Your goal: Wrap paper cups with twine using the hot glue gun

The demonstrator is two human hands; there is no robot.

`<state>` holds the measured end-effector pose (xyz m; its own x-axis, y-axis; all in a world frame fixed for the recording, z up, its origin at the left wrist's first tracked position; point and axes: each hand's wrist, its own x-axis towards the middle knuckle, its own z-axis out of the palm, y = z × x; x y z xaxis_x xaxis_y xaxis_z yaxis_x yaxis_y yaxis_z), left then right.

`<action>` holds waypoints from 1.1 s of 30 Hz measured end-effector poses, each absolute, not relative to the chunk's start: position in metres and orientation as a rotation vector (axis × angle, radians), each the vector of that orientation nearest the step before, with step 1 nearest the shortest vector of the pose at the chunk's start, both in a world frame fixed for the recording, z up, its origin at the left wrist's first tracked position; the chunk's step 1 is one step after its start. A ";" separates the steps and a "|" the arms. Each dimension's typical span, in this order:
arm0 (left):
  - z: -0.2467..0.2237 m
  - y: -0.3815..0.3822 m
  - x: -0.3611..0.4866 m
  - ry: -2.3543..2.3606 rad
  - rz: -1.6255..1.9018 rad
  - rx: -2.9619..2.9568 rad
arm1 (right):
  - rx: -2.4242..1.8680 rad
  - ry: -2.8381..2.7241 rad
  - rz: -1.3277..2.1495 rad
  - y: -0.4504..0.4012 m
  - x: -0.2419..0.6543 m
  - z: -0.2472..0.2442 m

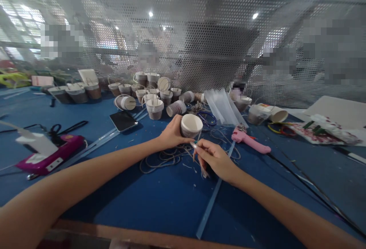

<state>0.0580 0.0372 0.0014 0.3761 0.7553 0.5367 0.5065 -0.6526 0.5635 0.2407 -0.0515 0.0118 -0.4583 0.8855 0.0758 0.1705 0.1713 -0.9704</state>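
Observation:
My left hand (171, 132) is wrapped round the side of a small white-rimmed cup (191, 124), its open mouth tilted toward me. Close by on the right, my right hand (213, 158) has its fingers pinched together at the cup's lower front edge, by a thin strand; exactly what they grip is too small to make out. Loose cord (162, 161) lies in loops on the blue table under and beside the cup. A pink glue gun (251, 140) rests right of my right hand.
Several similar cups (154, 108) stand or lie along the back. A phone (123, 121) and a magenta power strip (61, 153) are on the left. Plastic sleeves (223, 106) lie behind the cup, and a clear strip (210, 211) runs toward the table's front edge.

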 end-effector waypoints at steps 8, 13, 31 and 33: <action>-0.002 0.045 0.057 1.017 1.201 2.093 | -0.884 -2.237 0.332 -0.062 0.249 0.026; -0.003 0.051 0.056 0.751 1.104 1.597 | -0.646 -2.263 -0.441 -0.063 0.261 0.038; -0.003 0.061 0.042 0.623 1.116 1.124 | -2.140 -1.661 -0.691 -0.036 0.307 0.047; -0.005 0.064 0.041 0.677 1.178 1.247 | -2.276 -1.578 -0.548 -0.033 0.317 0.048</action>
<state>0.0406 0.0644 -0.0054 0.3107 0.9303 0.1950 -0.2999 -0.0988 0.9488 0.3165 -0.0332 0.0479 0.3175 0.8177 0.4802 0.9392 -0.3408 -0.0406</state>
